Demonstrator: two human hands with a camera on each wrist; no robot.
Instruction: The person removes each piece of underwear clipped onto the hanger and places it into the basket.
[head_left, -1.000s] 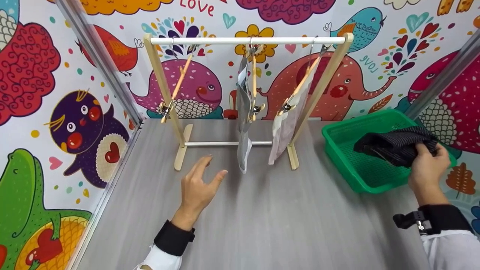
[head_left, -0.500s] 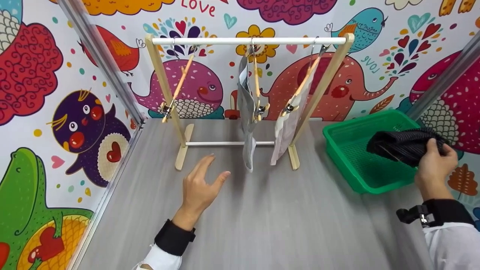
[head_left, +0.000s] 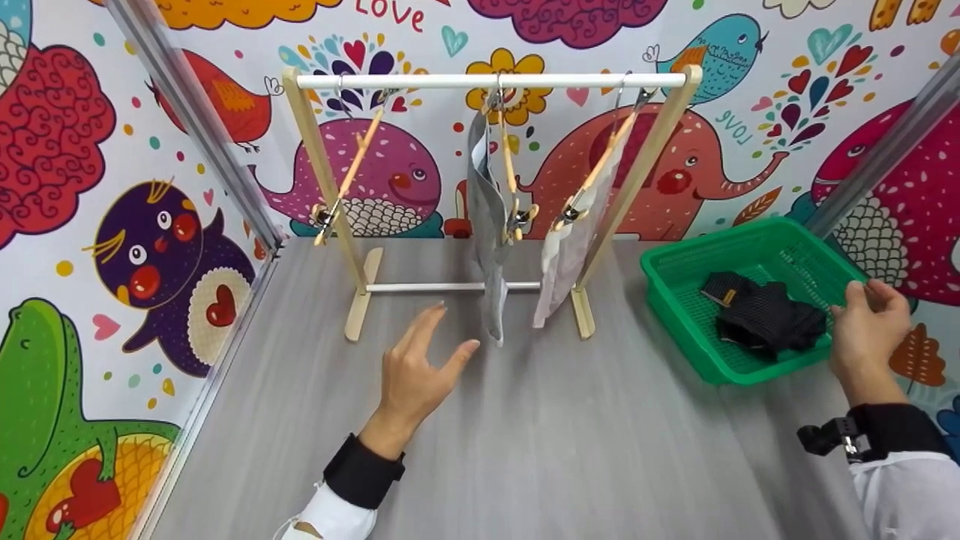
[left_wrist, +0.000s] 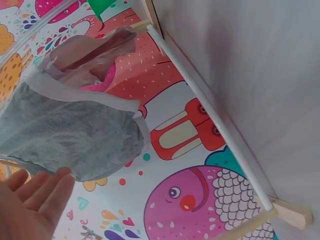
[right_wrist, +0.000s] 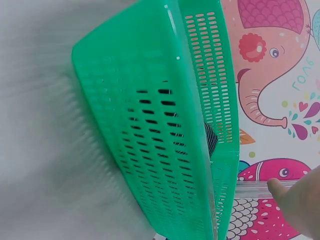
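In the head view, my left hand (head_left: 418, 375) is spread, thumb well away from the fingers, with a narrow gap to the lower edge of the grey cloth (head_left: 487, 217) on the rack (head_left: 435, 80). My right hand (head_left: 870, 326), loosely bent and pinching nothing, is at the green basket's (head_left: 686, 330) right rim. The dark striped garment (head_left: 776, 319) lies crumpled inside. A broad stretch of table (head_left: 570, 450) separates my left hand from the basket.

The left wrist view shows my fingertips across the cloth's edge.

In the right wrist view, my thumb appears beyond the rim; stripes show inside.
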